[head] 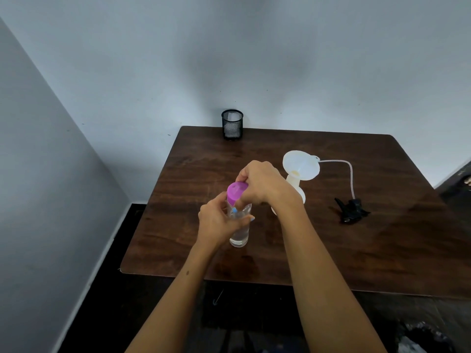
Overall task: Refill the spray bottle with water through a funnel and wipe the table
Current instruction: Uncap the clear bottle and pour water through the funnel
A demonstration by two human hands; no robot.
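Between my palms, my left hand [216, 220] is gripping the clear cylindrical water bottle [239, 225] while my right hand [260, 184] is pinching its smooth purple cap [235, 191]. Just beyond my right wrist, the white funnel [300, 165] is sitting in the pale spray bottle [297, 189].

— Where is room lying open for you on the table [280, 256]?

— You are looking at bare wood across the lower right of the frame and along the near edge at bottom centre. The left strip, below the mesh cup [232, 124] standing at the far edge near top centre, is also lying open.

— What is standing in your way?

— Your two forearms are crossing the centre around the water bottle [239, 225]. Just right of them the funnel [300, 166] is sitting on the white spray bottle [298, 191], and further right the black spray head [351, 208] with its tube [349, 171] is lying on the wood.
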